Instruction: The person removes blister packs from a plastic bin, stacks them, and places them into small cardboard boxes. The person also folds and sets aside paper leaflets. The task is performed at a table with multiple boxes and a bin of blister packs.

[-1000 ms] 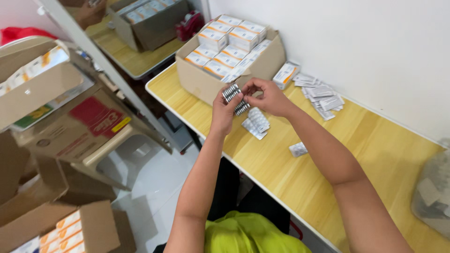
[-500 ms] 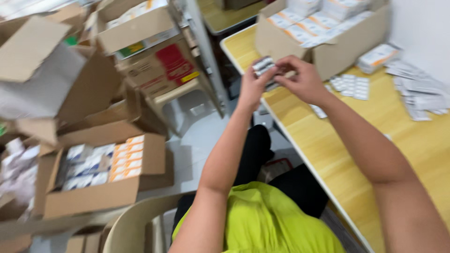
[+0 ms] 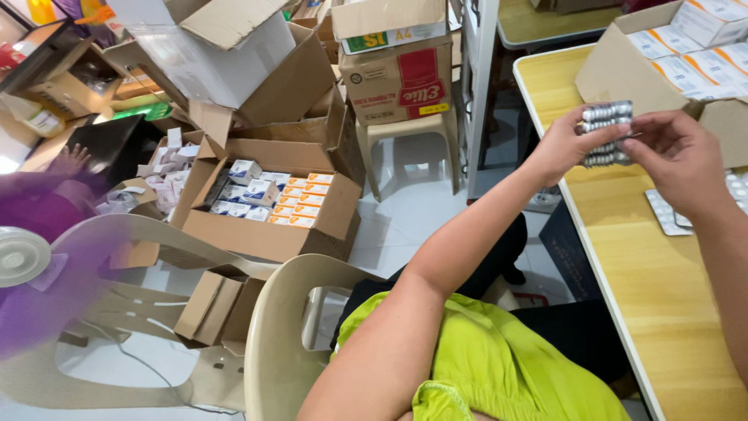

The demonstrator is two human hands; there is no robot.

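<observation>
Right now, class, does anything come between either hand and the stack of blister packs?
Nothing visible does. The left hand and the right hand both grip the stack of silver blister packs directly, above the edge of the wooden table.

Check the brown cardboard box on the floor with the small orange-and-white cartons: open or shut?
Open. The brown cardboard box has its flaps folded outward, and rows of small orange-and-white cartons show inside from above.

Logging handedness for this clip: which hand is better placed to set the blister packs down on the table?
Probably the right hand: it hangs over the yellow table near the loose blister strips. The left hand has its grip on the blister packs at the table's edge.
</observation>
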